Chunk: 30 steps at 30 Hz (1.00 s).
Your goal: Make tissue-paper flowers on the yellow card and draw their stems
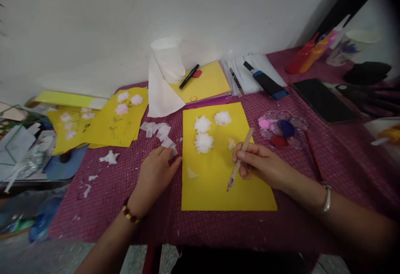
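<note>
My right hand [258, 161] is closed around a wooden craft stick [239, 161], its paint-stained tip pointing down over a yellow sheet of paper [225, 197]. Fluffy white tissue tufts [203, 142] sit on the sheet's upper part. A small pale scrap [231, 144] lies by my right fingers, and a flat one [191, 173] near the left edge. Left of the sheet, my left hand [158, 174] rests with its thumb apart and its fingertips at torn white tissue pieces [158, 130]; those fingertips are partly hidden.
At the back stand a tissue roll [167, 59] and yellow paper with a black marker [189, 76]. Finished-looking flower sheets [117, 118] lie left. To the right are a paint palette [283, 128], a phone [325, 99], a blue-and-black tool [267, 81] and paint bottles [315, 51].
</note>
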Motion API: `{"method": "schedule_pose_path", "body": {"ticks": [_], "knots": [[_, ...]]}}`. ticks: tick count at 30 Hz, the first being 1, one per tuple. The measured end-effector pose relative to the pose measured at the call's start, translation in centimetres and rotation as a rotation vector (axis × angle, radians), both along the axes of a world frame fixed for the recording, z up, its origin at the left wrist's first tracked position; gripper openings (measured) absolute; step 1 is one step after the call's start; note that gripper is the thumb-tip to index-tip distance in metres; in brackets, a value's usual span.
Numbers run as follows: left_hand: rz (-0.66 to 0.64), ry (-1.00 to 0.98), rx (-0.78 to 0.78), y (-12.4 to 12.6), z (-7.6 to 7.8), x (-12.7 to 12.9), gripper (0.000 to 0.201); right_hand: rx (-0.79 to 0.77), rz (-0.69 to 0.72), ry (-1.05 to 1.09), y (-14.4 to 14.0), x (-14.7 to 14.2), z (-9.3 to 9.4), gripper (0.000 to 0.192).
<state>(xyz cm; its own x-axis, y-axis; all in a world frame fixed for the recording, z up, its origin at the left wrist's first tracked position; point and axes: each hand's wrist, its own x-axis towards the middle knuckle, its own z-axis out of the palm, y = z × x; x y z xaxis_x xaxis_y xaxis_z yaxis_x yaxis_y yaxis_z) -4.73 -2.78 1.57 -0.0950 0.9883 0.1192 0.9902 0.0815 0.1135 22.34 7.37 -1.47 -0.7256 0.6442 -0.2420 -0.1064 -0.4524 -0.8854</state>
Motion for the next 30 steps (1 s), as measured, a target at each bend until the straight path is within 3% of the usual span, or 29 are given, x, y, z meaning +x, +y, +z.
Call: {"method": "schedule_pose_path", "body": {"ticks": [3,6,8,11,13,15,18,23,30], "knots": [[0.021,0.131,-0.001,0.1,-1.2,0.3,0.025,0.002,0.038,-0.003,-0.5,-0.3,-0.3,0.028],[0.090,0.005,0.047,0.3,-1.2,-0.3,0.028,0.015,0.040,0.006,-0.7,-0.3,-0.3,0.027],[0.201,-0.280,0.100,0.4,-0.5,-0.6,0.023,0.024,0.023,0.023,-0.8,-0.3,-0.2,0.026],[0.358,-0.954,0.127,0.6,1.0,0.0,0.019,0.053,-0.049,0.085,-0.5,-0.2,0.2,0.022],[0.379,-1.330,0.070,1.1,1.7,1.3,0.022,0.096,-0.138,0.134,-0.4,-0.1,0.7,0.020],[0.361,-1.518,0.007,1.7,1.9,3.0,0.025,0.172,-0.226,0.161,-0.2,0.0,1.2,0.020],[0.292,-1.604,-0.073,2.8,1.4,5.4,0.025,0.359,-0.297,0.150,-0.3,0.2,2.0,0.020],[0.191,-1.649,-0.130,3.8,0.2,7.2,0.020,0.703,-0.247,0.053,-0.7,0.4,2.7,0.015],[0.202,-1.648,-0.122,3.7,0.1,7.5,0.018,0.812,-0.220,0.031,-0.8,0.1,2.0,0.017]]}}
